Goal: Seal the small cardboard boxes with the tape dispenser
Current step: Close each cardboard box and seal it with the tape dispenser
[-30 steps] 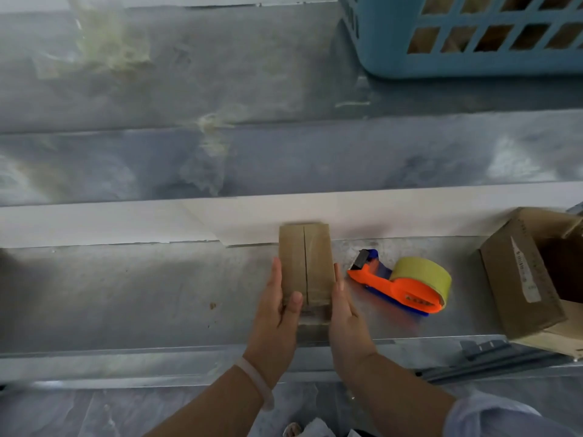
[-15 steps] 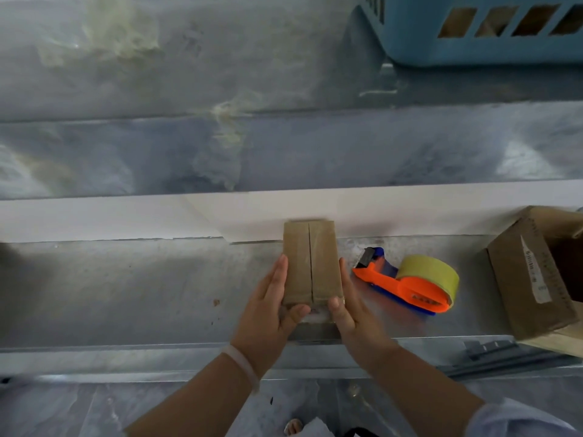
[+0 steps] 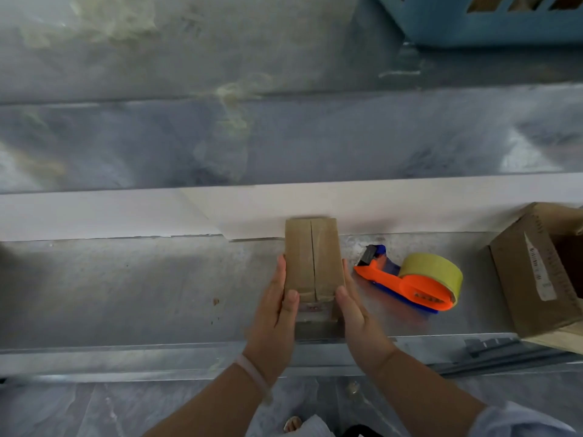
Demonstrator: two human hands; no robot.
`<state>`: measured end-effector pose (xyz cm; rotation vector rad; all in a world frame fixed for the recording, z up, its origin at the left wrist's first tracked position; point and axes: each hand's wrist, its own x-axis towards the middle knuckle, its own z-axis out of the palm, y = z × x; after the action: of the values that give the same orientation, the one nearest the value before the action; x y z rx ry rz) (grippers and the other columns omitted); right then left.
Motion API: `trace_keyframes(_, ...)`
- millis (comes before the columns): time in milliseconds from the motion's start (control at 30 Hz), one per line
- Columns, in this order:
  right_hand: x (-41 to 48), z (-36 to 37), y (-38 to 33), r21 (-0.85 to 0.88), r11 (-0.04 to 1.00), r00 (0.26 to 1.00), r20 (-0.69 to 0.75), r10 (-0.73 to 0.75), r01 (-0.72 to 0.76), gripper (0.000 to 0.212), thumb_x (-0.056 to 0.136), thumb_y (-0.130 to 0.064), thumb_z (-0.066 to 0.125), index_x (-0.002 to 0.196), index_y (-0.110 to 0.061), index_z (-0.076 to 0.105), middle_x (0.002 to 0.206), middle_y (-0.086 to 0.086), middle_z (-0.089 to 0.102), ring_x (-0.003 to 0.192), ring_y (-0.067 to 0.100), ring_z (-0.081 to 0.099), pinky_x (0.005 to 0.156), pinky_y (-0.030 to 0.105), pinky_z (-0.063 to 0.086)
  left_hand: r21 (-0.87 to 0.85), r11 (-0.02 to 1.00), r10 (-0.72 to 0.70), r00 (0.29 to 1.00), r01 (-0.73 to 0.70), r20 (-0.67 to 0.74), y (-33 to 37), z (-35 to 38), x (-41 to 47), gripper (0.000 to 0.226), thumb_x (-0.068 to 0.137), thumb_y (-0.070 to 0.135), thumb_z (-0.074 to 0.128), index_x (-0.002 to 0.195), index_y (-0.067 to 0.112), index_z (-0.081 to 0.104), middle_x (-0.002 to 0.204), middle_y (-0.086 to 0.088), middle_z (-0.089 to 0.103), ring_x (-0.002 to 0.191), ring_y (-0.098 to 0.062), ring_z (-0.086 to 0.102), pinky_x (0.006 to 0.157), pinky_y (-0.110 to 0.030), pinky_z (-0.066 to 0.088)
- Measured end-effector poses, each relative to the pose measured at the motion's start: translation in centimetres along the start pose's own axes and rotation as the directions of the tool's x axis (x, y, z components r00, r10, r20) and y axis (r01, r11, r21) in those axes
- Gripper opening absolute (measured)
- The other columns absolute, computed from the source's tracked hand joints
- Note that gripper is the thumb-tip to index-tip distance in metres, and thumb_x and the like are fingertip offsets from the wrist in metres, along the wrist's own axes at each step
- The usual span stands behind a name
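Note:
A small cardboard box (image 3: 312,257) stands on the metal bench (image 3: 126,288), its two top flaps folded down and meeting at a centre seam, with clear tape over the near edge. My left hand (image 3: 274,313) presses its left side, thumb on the top near corner. My right hand (image 3: 356,313) holds its right side, thumb tip on the other near corner. The orange and blue tape dispenser (image 3: 410,282) with a yellowish roll lies on the bench just right of the box, untouched.
A larger open cardboard carton (image 3: 533,272) lies on its side at the right edge. A blue plastic basket (image 3: 473,20) sits on the upper shelf at the far right. A white strip (image 3: 94,212) runs along the back of the bench.
Both hands have shifted slightly on the box, thumbs now on its near top corners. The box and dispenser stay in place; the view has tilted a little.

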<state>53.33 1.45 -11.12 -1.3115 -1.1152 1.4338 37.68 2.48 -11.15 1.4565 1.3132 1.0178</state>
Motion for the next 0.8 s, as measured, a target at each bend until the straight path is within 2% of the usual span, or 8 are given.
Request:
trace_keyframes(67, -0.1, 0.6, -0.5, 0.086, 0.996, 0.997, -0.074, 0.027, -0.020, 0.048, 0.105, -0.014, 0.030, 0.151, -0.024, 0.021, 0.123, -0.032, 0.046, 0.099, -0.031, 0.047, 0.078, -0.004, 0.038, -0.193, 0.977, -0.105, 0.993, 0.091, -0.060, 0.9, 1.2, -0.3, 0.045, 0.103, 0.027, 0.039, 0.144, 0.041, 0.027, 0.143, 0.021, 0.038, 0.129, 0.007, 0.041, 0.108, -0.019, 0.037)
trace_keyframes(133, 0.0, 1.2, -1.3, 0.106, 0.994, 0.991, -0.130, 0.036, -0.022, 0.046, 0.104, -0.014, 0.035, 0.149, -0.021, 0.031, 0.115, -0.031, 0.051, 0.092, -0.029, 0.052, 0.072, -0.004, 0.040, -0.272, 0.953, -0.167, 0.980, 0.132, -0.111, 1.5, 1.9, 0.0, 0.047, 0.101, 0.018, 0.044, 0.144, 0.034, 0.033, 0.143, 0.016, 0.043, 0.126, 0.006, 0.045, 0.103, -0.018, 0.042)
trace_keyframes(267, 0.4, 2.4, -1.9, 0.050, 0.999, 0.975, -0.221, 0.017, -0.006, 0.042, 0.098, -0.027, 0.052, 0.140, -0.030, 0.044, 0.111, -0.020, 0.066, 0.094, -0.011, 0.063, 0.075, 0.007, 0.049, -0.190, 0.974, -0.157, 0.970, 0.121, -0.188, 1.8, 2.9, 0.8, 0.073, 0.087, 0.052, 0.061, 0.149, 0.025, 0.033, 0.134, 0.003, 0.055, 0.119, -0.011, 0.058, 0.096, -0.032, 0.053)
trace_keyframes(433, 0.7, 2.9, -1.4, -0.078, 0.997, 0.946, -0.322, -0.050, 0.026, 0.035, 0.102, -0.033, 0.041, 0.135, -0.031, 0.051, 0.116, -0.015, 0.066, 0.103, -0.003, 0.062, 0.092, 0.027, 0.052, -0.245, 0.966, -0.141, 0.964, 0.083, -0.227, 2.0, 3.3, 0.7, 0.048, 0.099, 0.023, 0.049, 0.145, 0.016, 0.039, 0.125, 0.001, 0.062, 0.109, -0.008, 0.063, 0.089, -0.023, 0.054)
trace_keyframes(500, 0.8, 3.3, -1.2, -0.054, 0.998, 0.927, -0.371, -0.058, 0.040, 0.035, 0.102, -0.035, 0.037, 0.130, -0.027, 0.055, 0.115, -0.010, 0.067, 0.103, 0.002, 0.063, 0.090, 0.031, 0.053, -0.281, 0.956, -0.156, 0.959, 0.087, -0.236, 1.9, 3.4, 0.7, 0.043, 0.102, 0.016, 0.042, 0.145, 0.014, 0.040, 0.130, 0.000, 0.060, 0.113, -0.005, 0.061, 0.089, -0.017, 0.051)
trace_keyframes(633, 0.7, 4.1, -1.1, 0.093, 0.996, 0.914, -0.402, 0.053, -0.016, 0.052, 0.098, -0.050, 0.034, 0.141, -0.025, 0.047, 0.133, -0.002, 0.059, 0.122, 0.013, 0.056, 0.102, 0.041, 0.049, -0.332, 0.936, -0.209, 0.942, 0.115, -0.261, 1.5, 3.6, 0.8, 0.043, 0.105, 0.020, 0.032, 0.146, 0.014, 0.038, 0.139, 0.000, 0.053, 0.122, -0.001, 0.053, 0.092, -0.010, 0.045)
trace_keyframes(733, 0.7, 3.7, -1.3, 0.120, 0.992, 0.915, -0.397, 0.076, -0.030, 0.046, 0.103, -0.041, 0.030, 0.144, -0.024, 0.044, 0.137, -0.002, 0.057, 0.124, 0.012, 0.054, 0.103, 0.033, 0.048, -0.335, 0.935, -0.220, 0.935, 0.120, -0.277, 1.3, 3.6, 0.9, 0.043, 0.104, 0.022, 0.029, 0.146, 0.015, 0.039, 0.139, 0.001, 0.053, 0.122, 0.001, 0.053, 0.091, -0.008, 0.044)
trace_keyframes(800, 0.5, 3.5, -1.6, 0.107, 0.994, 0.930, -0.362, 0.061, -0.023, 0.046, 0.103, -0.038, 0.029, 0.147, -0.024, 0.039, 0.141, -0.009, 0.050, 0.128, 0.004, 0.047, 0.094, 0.010, 0.045, -0.348, 0.929, -0.227, 0.937, 0.127, -0.265, 1.5, 3.5, 0.9, 0.044, 0.104, 0.024, 0.028, 0.147, 0.016, 0.038, 0.140, 0.002, 0.052, 0.124, -0.001, 0.051, 0.090, -0.006, 0.043)
